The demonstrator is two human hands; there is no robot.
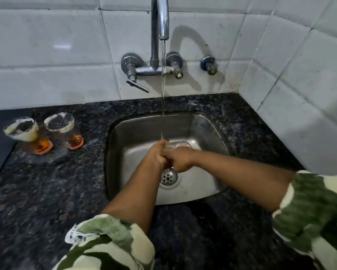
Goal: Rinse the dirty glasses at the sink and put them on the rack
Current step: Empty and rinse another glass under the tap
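Observation:
A clear glass (pixel 179 145) is held low in the steel sink (pixel 206 131), its rim pointing away from me, right under the running water. My right hand (pixel 181 160) grips its lower part with curled fingers. From the left, my left hand (pixel 156 154) wraps round the glass, and the stream lands on its fingertips. Most of the glass is hidden by both hands. Two dirty glasses with white residue and orange bases stand on the counter to the left: one (pixel 27 134) at the far left and one (pixel 63 129) beside it. No rack is in view.
The tap spout (pixel 160 18) arches over the sink and water (pixel 163 90) runs from it. A lever handle (pixel 137 85) sticks out at the left valve. The drain (pixel 168 178) lies just below my hands. Dark granite counter (pixel 47 188) surrounds the sink, and tiled walls close the back and right.

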